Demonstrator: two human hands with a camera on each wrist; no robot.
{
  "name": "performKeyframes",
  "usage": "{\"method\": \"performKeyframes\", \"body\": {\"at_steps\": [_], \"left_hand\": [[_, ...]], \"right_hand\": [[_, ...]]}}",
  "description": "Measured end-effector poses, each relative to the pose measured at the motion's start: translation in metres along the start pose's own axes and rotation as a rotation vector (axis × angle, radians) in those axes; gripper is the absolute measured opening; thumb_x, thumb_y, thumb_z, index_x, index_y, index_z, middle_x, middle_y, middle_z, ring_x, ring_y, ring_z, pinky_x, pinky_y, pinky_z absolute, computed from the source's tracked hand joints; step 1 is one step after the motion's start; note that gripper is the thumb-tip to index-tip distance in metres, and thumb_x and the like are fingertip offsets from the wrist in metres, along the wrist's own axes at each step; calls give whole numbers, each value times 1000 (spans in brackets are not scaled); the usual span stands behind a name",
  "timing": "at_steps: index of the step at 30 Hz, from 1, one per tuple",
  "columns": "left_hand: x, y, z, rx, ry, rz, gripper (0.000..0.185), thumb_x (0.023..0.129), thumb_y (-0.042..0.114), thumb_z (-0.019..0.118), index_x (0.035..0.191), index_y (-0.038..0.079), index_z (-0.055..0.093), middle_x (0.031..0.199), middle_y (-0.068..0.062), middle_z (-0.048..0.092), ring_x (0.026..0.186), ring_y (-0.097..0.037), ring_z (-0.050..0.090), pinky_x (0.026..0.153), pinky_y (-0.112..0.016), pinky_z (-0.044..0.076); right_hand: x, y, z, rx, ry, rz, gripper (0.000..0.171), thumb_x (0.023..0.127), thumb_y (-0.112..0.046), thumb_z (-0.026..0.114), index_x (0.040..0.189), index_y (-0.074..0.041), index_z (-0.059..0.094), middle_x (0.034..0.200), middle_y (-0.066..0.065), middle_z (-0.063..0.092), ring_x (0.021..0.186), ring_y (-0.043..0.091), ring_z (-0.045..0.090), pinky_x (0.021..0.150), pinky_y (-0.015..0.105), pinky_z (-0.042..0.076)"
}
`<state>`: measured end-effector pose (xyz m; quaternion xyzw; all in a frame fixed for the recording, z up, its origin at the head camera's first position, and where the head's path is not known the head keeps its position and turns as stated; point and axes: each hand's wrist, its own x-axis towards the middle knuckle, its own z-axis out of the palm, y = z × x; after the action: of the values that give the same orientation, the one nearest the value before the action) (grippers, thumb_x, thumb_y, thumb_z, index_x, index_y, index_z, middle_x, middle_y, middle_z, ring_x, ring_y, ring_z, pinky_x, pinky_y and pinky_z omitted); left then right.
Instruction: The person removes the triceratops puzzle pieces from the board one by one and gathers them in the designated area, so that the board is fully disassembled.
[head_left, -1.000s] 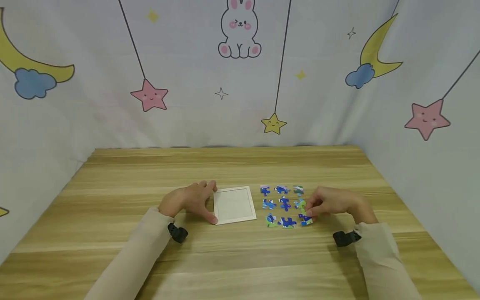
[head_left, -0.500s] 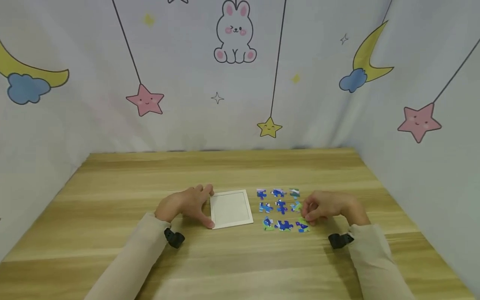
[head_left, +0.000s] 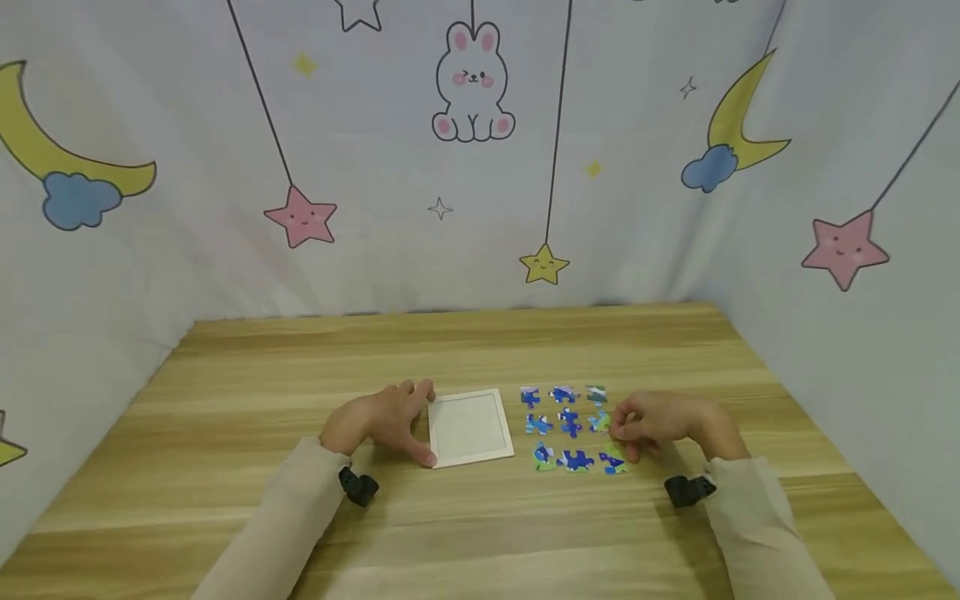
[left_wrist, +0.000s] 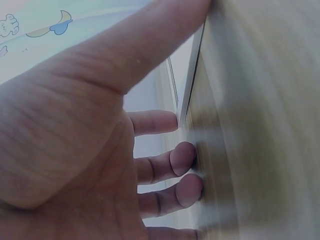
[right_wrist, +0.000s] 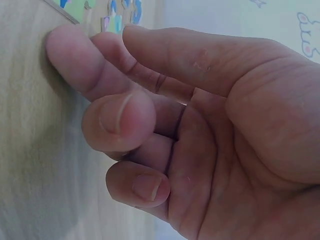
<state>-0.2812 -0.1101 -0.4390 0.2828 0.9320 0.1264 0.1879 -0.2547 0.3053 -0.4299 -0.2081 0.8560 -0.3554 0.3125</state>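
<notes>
A square white puzzle tray [head_left: 476,457] lies flat at the middle of the table. At its left side is my left hand [head_left: 386,421], thumb at the near corner and forefinger at the far corner; in the left wrist view straight fingers meet the tray edge [left_wrist: 188,82]. Blue and green jigsaw pieces [head_left: 576,461] lie apart in three rows to the tray's right. My right hand [head_left: 660,419] is beside the right column, near the near-right piece [head_left: 612,463]. Its fingers [right_wrist: 75,57] are loosely curled with nothing between them, one fingertip low by a piece's edge [right_wrist: 75,10].
The wooden table [head_left: 480,533] is bounded at the back and sides by a white curtain [head_left: 375,267] printed with stars, moons and a rabbit. Each wrist carries a small black camera, the left camera [head_left: 358,487] and the right camera [head_left: 688,490].
My right hand has drawn slightly away from the near-right piece, which now shows more fully. The left hand stays at the tray. The head view has shifted a little.
</notes>
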Motion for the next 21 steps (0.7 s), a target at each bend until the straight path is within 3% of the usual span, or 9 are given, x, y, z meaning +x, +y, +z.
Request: {"method": "performKeyframes", "body": {"at_steps": [10, 15, 21], "left_hand": [[-1, -11, 3, 28, -20, 15, 83, 79, 51, 82, 132, 5, 38, 120, -18, 48, 111, -39, 53, 95, -53, 43], [1, -15, 7, 5, -12, -6, 87, 79, 58, 79, 137, 9, 38, 124, -18, 48, 114, -39, 53, 95, -55, 43], [8, -15, 15, -23, 17, -8, 85, 77, 54, 82, 136, 10, 40, 118, -16, 51, 107, -36, 55, 92, -54, 45]], "right_hand": [[7, -2, 3, 12, -18, -15, 15, 104, -5, 49, 100, 4, 60, 77, 12, 67, 60, 14, 52, 54, 25, 40], [9, -2, 2, 6, 8, -49, 14, 104, -7, 51, 101, 4, 59, 77, 10, 64, 59, 14, 49, 53, 24, 38], [8, -4, -3, -44, 79, -72, 15, 104, -9, 51, 107, 3, 58, 79, 11, 64, 59, 15, 46, 55, 26, 38]]}}
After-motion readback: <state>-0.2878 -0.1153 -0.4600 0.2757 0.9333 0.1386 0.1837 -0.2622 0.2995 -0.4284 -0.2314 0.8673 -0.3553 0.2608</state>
